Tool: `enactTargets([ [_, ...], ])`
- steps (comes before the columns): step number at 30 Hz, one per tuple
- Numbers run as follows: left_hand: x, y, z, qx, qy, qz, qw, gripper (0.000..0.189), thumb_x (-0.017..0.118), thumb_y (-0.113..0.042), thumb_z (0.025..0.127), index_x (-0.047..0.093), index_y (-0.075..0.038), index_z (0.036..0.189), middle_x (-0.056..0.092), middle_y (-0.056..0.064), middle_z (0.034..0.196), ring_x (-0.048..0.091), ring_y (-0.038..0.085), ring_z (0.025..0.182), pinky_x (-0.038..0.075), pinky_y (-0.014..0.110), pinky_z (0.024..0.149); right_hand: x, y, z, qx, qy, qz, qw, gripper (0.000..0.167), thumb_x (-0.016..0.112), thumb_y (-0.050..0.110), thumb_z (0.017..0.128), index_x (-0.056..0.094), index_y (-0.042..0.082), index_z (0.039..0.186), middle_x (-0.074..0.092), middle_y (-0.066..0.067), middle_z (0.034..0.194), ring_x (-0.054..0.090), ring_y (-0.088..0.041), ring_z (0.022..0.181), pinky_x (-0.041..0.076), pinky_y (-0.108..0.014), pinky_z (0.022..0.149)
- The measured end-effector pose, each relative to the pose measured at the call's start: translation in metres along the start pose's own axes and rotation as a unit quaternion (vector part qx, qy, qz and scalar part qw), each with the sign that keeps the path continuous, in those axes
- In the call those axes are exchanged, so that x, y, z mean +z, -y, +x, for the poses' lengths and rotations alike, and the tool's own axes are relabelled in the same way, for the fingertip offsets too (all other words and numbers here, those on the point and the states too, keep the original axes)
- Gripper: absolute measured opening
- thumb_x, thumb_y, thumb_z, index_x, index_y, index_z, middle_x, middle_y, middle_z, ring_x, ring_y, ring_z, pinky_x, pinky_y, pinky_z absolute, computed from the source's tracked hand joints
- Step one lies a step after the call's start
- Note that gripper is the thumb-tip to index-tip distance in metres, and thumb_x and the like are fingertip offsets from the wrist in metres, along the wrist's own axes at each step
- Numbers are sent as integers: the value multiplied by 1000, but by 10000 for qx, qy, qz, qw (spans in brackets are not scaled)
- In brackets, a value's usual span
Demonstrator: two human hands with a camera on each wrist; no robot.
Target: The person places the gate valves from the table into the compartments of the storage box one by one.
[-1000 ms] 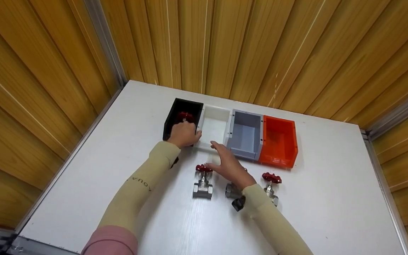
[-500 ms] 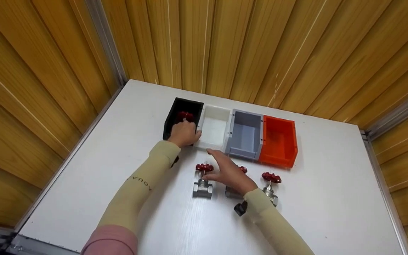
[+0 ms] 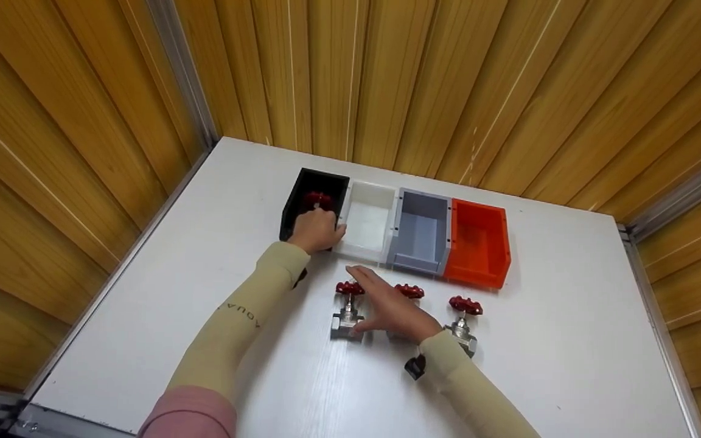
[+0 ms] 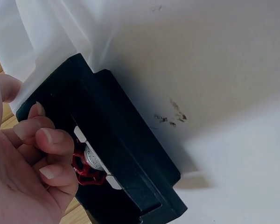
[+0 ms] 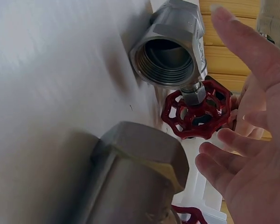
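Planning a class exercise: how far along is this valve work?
Seemingly done: one valve is in the black bin. In hand: the left hand is at that bin; the right hand, open, is by the other valves. Probably left: those three, on the table.

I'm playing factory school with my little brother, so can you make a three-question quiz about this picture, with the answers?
1. Count: how many silver metal valves with round red wheels stand directly on the flat white tabletop?
2. Look closely: which of the person's hands is at the rectangular black plastic box?
3. True or false: the rectangular orange plastic box sits right beside the black one.

Key:
1. Three; another one's red wheel shows inside the black box.
2. The left hand. The right hand is over by the valves on the tabletop.
3. False. It sits beside the rectangular grey plastic box.
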State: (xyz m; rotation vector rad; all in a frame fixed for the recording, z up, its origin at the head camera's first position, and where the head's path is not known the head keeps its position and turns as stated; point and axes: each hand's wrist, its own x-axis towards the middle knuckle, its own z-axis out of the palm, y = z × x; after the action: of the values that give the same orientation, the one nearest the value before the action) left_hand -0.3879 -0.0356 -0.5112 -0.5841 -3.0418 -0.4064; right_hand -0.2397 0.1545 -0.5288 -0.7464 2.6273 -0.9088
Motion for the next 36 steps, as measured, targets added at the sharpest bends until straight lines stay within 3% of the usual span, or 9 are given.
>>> enactTargets([
  [13,0,-1,-1,-98,20,2,10000,41,55,-40,94,63,-5,74,66,13,72,61,26,64,54,47,61,14,5,-3,-50,175,-422,9989,135,90,39,58,-4,34,154,0,7,164,26,-25,147,36,-40,112],
  [19,1,-1,0,-79,-22,30,10000,41,55,-40,94,65,-4,77,67,15,73,62,26,64,54,47,61,18,4,-1,-133,143,-1009,9947,136,91,39,57,-4,29,155,7,-4,164,31,-29,144,36,-41,111],
  [30,0,-1,-1,-77,26,-52,10000,41,55,-39,95,65,-3,77,68,16,75,63,28,66,54,47,62,23,5,-3,-211,1,-1638,9863,141,94,36,53,-2,24,156,12,-8,162,35,-30,141,38,-46,110],
  [36,2,1,0,-6,-23,-15,10000,42,54,-40,95,62,-5,72,66,15,72,62,27,64,54,46,60,25,7,-3,151,21,-1547,9878,137,93,29,56,-2,25,156,13,-11,162,46,-37,131,40,-49,107],
])
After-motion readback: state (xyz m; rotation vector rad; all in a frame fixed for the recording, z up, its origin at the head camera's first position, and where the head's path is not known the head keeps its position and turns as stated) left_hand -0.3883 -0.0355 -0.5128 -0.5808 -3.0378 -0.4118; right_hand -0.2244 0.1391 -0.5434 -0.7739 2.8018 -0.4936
